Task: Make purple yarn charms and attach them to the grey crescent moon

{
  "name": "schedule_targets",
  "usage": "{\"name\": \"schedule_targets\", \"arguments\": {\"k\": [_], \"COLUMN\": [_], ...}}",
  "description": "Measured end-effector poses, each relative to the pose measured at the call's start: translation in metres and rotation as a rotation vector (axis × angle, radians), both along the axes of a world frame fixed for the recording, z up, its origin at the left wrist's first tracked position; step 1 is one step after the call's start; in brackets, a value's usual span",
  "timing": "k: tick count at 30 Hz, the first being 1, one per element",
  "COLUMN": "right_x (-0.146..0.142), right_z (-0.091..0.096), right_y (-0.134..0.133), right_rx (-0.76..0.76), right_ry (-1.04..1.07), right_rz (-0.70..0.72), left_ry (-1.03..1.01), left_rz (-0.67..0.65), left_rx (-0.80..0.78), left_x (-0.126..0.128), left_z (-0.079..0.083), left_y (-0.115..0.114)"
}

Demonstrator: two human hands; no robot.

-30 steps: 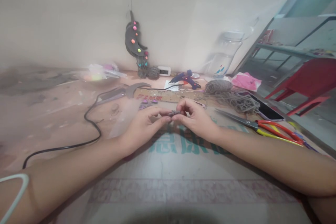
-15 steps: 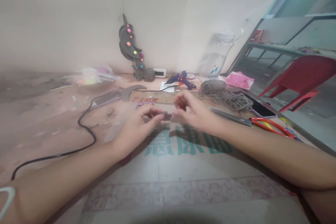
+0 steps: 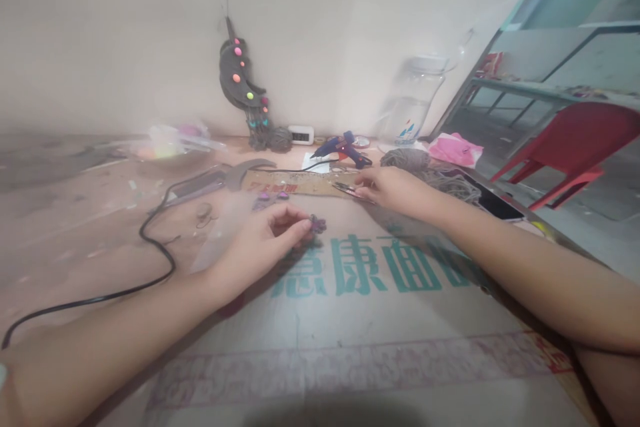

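Left hand [image 3: 263, 240] pinches the small purple-grey yarn piece [image 3: 317, 224] over the printed sheet [image 3: 350, 320], now unaided: right hand [image 3: 387, 187] has shifted from it to the small snips [image 3: 346, 188] by the cardboard strip [image 3: 315, 183]; whether it grips them, cannot tell.
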State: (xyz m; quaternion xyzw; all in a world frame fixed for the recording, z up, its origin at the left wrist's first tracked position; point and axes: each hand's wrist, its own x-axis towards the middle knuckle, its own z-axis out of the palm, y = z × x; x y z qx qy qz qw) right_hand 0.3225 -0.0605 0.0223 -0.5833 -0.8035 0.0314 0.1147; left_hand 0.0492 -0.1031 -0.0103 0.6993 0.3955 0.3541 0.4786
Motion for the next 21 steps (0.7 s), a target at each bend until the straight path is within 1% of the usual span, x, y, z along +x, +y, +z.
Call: {"name": "schedule_targets", "arguments": {"k": [3,5,9,11,12,14,16,17,19,21], "right_x": [0.002,0.003,0.003,0.001,0.000,-0.003,-0.006,-0.007,-0.008,-0.009], "right_z": [-0.006,-0.007,-0.011,-0.012,-0.012,-0.010,-0.005,-0.001,0.007,0.015], "right_y": [0.003,0.006,0.011,0.012,0.012,0.010,0.006,0.003,-0.002,-0.009], "right_rx": [0.027,0.007,-0.074,-0.054,-0.008,0.146,0.314,0.371,0.421,0.425], "right_ry": [0.043,0.098,0.143,0.181,0.231,0.418,0.634,0.711,0.777,0.753], "right_rz": [0.077,0.118,0.046,-0.002,-0.025,-0.058,-0.033,-0.005,0.044,0.062], "left_ry": [0.018,0.034,0.054,0.055,0.056,0.065,0.069,0.067,0.066,0.066], "left_rz": [-0.009,-0.015,-0.034,-0.046,-0.048,-0.043,-0.045,-0.051,-0.069,-0.075], "left_rx": [0.047,0.071,0.125,0.120,0.107,0.080,0.060,0.051,0.033,0.024], "left_x": [0.000,0.000,0.000,-0.001,-0.001,-0.001,-0.002,-0.002,-0.002,-0.003], "left_z": [0.000,0.001,0.001,0.000,0.000,0.000,0.000,0.000,0.000,-0.001], "left_y": [0.000,-0.001,0.000,0.000,0.000,-0.001,-0.002,-0.002,-0.002,-0.003]}}
